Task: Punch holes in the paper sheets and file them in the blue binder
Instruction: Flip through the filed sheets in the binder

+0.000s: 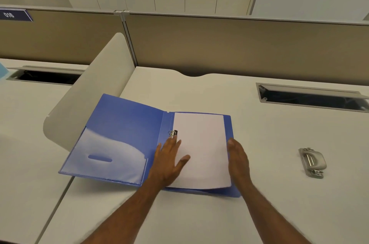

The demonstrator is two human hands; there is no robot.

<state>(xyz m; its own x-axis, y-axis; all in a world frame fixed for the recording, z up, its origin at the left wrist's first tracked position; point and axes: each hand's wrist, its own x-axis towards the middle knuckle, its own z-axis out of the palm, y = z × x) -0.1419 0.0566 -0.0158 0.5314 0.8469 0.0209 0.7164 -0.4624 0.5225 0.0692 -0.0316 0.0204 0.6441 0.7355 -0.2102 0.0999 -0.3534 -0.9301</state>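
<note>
The blue binder [123, 124] lies open on the desk, its front cover leaning up against the rounded side divider. White paper sheets [201, 144] rest on the binder's right half, their left edge at the metal ring [172, 133]. My left hand [169, 161] lies flat on the sheets' left side, fingers spread, fingertips just below the ring. At the sheets' right edge my right hand [238, 159] presses sideways, fingers straight. A grey metal hole punch [312, 162] sits on the desk well to the right, apart from both hands.
A white rounded divider [89, 92] stands left of the binder. A beige partition wall [239, 48] runs along the back. An open cable slot [311, 97] sits at the back right of the desk, another [46, 76] on the neighbouring desk.
</note>
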